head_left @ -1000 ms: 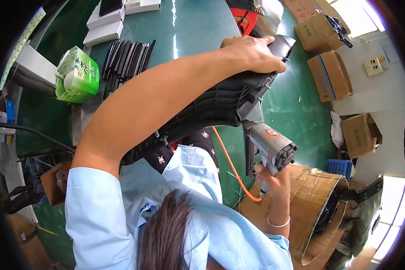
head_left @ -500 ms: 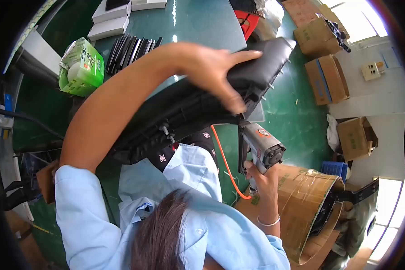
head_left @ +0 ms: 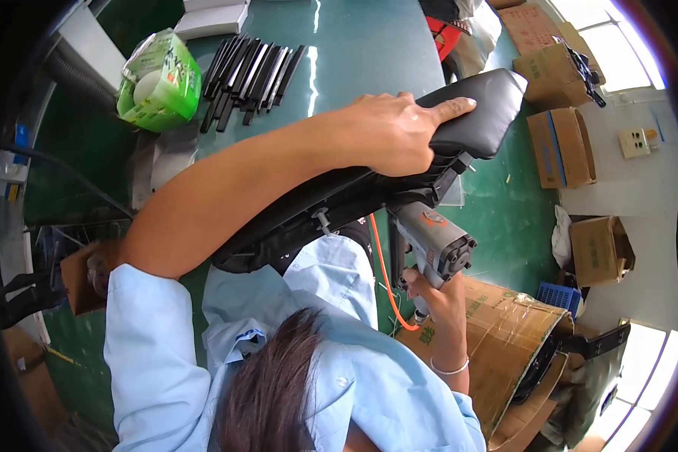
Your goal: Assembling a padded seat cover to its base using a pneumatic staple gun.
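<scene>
A long black padded cushion [head_left: 478,113] lies slanted across the front of me, its glossy cover turned up at the right end. My left hand [head_left: 399,135] presses down over that end, the index finger stretched along the cover and the other fingers curled against its edge. Below the edge, my right hand [head_left: 441,297] is closed round the handle of a grey air-powered nail or staple gun [head_left: 435,235]. The gun's nose meets the cushion's underside, where the exact contact is hidden. An orange air hose [head_left: 385,275] runs from the handle's foot. A metal bolt [head_left: 323,221] sticks out of the cushion's near side.
On the green table [head_left: 361,45] lie several black strips [head_left: 252,79] beside a green carton [head_left: 158,94]. A large cardboard carton [head_left: 497,324] stands close to my right forearm. Farther right are more cardboard boxes [head_left: 603,248] and a blue plastic basket [head_left: 559,297].
My left hand has moved right and settled on the cushion's end, its fingers now curled at the edge. The gun stays beneath, and the view has shifted slightly.
</scene>
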{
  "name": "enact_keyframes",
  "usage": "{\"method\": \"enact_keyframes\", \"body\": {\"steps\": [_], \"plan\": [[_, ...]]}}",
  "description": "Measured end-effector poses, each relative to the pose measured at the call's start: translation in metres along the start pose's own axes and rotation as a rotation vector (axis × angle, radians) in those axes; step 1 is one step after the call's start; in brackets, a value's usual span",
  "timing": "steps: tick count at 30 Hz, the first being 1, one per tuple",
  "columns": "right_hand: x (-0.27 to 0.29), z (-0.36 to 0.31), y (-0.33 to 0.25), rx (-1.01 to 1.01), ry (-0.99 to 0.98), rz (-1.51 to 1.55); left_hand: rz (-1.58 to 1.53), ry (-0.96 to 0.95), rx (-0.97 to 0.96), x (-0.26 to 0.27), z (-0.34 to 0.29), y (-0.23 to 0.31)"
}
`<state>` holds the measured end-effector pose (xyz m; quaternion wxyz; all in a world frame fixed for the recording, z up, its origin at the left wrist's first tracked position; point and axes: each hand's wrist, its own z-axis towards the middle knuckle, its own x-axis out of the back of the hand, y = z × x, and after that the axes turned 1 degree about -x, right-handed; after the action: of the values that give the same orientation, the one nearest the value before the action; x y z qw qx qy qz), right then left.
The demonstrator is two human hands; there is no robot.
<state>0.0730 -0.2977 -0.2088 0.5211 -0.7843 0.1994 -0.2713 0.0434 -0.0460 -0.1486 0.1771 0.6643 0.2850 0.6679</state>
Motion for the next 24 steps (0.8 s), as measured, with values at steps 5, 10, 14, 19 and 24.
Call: {"method": "enact_keyframes", "body": {"steps": [5,10,14,19,24], "plan": [[-0.005,0.004,-0.001,-0.109,-0.098,-0.074,-0.003,0.026,-0.055,-0.001,0.002,-0.007],[-0.023,-0.002,0.004,0.05,-0.18,-0.04,-0.04,-0.03,0.027,0.006,-0.002,0.002],[-0.026,-0.002,-0.002,-0.025,-0.221,-0.045,-0.057,-0.07,0.041,0.002,0.005,-0.009],[-0.012,-0.018,0.014,-0.071,-0.176,0.093,-0.345,0.071,-0.075,-0.009,0.025,-0.045],[0.011,-0.028,0.019,0.038,0.047,0.243,-0.865,0.246,-0.274,0.007,0.046,-0.065]]}}
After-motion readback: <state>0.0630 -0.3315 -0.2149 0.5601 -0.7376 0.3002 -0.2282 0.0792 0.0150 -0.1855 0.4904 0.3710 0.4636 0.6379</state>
